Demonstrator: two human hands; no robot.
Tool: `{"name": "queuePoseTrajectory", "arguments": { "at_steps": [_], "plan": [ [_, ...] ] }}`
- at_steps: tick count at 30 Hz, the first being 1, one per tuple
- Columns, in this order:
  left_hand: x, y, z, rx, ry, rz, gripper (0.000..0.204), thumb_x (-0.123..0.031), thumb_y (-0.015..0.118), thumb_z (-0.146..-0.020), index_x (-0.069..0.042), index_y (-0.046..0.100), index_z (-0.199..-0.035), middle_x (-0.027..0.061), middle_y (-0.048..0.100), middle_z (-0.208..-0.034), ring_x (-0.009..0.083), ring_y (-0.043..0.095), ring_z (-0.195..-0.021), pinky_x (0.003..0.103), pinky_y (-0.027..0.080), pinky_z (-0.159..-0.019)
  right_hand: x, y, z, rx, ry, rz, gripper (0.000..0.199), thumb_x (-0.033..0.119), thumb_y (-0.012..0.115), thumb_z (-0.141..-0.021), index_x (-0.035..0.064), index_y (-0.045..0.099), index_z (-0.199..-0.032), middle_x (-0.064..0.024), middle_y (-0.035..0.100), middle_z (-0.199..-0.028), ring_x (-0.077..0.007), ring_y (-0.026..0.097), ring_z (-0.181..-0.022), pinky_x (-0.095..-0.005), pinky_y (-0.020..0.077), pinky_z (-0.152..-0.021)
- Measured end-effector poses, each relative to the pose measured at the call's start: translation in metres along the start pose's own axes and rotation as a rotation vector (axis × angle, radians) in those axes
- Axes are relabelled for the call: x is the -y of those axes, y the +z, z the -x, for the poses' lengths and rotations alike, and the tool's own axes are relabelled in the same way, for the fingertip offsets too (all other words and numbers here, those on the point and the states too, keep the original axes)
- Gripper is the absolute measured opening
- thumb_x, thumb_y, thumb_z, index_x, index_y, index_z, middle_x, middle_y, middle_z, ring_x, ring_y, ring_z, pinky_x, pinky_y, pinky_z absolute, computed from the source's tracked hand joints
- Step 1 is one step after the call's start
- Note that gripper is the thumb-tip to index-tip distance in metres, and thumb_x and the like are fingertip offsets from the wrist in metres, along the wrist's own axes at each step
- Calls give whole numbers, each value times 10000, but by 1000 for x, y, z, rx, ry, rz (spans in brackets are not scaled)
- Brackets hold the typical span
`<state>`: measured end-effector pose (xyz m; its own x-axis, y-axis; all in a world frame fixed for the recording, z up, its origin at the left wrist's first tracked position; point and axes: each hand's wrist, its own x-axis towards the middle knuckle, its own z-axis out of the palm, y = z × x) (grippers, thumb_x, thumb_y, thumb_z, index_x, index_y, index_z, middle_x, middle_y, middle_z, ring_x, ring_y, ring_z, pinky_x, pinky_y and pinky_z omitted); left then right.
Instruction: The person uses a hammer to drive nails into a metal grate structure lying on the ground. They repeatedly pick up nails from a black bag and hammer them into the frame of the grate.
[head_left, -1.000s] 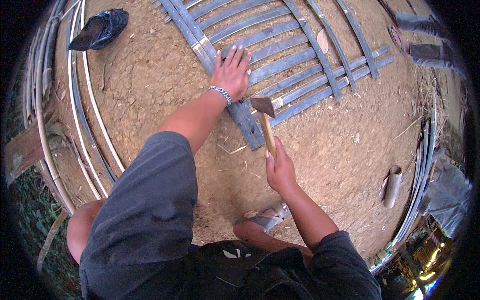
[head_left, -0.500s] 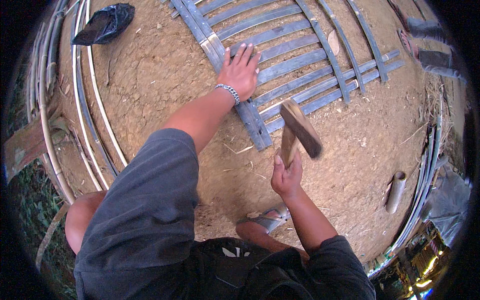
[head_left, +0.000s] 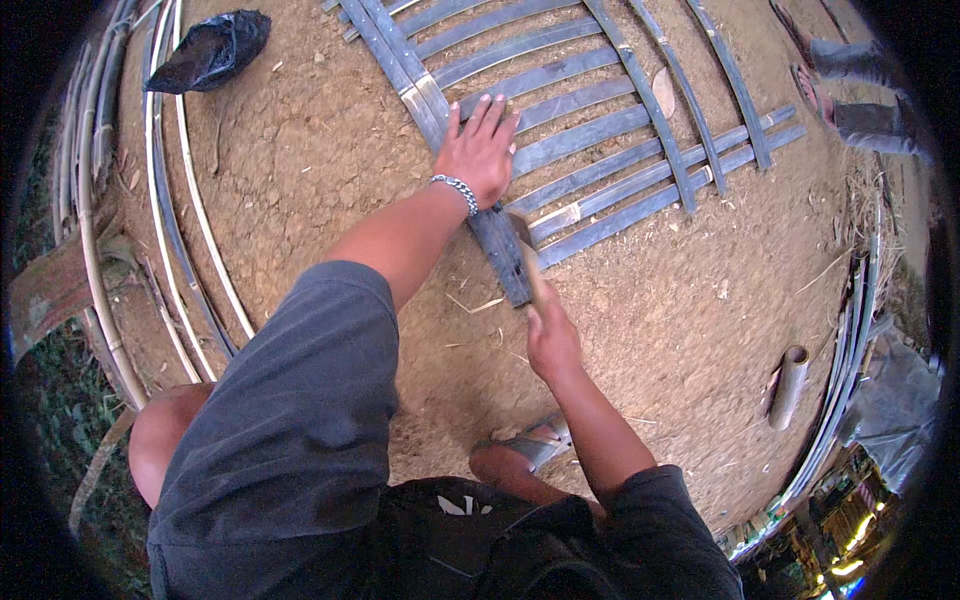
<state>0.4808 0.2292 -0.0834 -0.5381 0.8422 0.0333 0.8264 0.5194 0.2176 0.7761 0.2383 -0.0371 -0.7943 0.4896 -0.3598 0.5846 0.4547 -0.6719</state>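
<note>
A lattice of dark grey-blue slats [head_left: 585, 130], likely split bamboo, lies on the ground ahead of me. Its doubled side rail [head_left: 500, 255] runs down from the upper left to an end near the middle. My left hand [head_left: 478, 155] lies flat with fingers spread across that rail and the slat ends beside it. In my right hand [head_left: 556, 342], fingers wrapped round the handle, is a wooden mallet [head_left: 537, 280]. The mallet's blurred head is down beside the rail's near end, just below my left hand; whether it touches cannot be made out.
Long bamboo poles [head_left: 100, 300] and pale strips [head_left: 190, 190] lie at the left, near a black plastic bag [head_left: 210, 55]. A short bamboo tube [head_left: 789, 388] and bundled strips [head_left: 835, 380] lie at the right. Another person's legs [head_left: 870, 125] show at the far right.
My right hand has swung the mallet left and down, from above the bare ground to the rail's near end. My left hand keeps its place.
</note>
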Motion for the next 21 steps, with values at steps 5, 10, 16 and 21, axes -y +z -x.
{"name": "queuePoseTrajectory", "arguments": {
  "at_steps": [5,10,16,21],
  "plan": [
    [1,5,3,-13,1,0,520,-258,461,-1008,-114,413,-1505,144,344,-1602,314,281,-1504,586,148,-1231,2,-4,7,-206,9,-274,508,149,558,-1000,-25,395,-1448,-310,643,-1136,-456,674,-984,-463,537,-847],
    [-1,1,-2,9,-23,17,521,-264,448,-1013,-116,406,-1511,141,342,-1605,308,278,-1506,584,145,-1233,-2,5,6,58,86,-126,505,150,553,-997,35,395,-1463,-291,620,-1240,-451,649,-1085,-465,531,-902],
    [1,0,1,-24,-18,26,522,-251,432,-1018,-113,391,-1519,137,352,-1600,309,274,-1508,579,143,-1236,6,-6,3,-199,-88,-220,520,164,559,-981,84,396,-1468,-335,627,-1184,-522,628,-1036,-539,522,-890],
    [3,1,0,-8,-45,46,524,-244,425,-1023,-100,377,-1525,130,361,-1596,299,272,-1510,558,137,-1245,8,-8,-5,59,148,46,516,150,544,-983,95,390,-1472,-336,659,-1067,-527,638,-982,-553,525,-838]
  ]
}}
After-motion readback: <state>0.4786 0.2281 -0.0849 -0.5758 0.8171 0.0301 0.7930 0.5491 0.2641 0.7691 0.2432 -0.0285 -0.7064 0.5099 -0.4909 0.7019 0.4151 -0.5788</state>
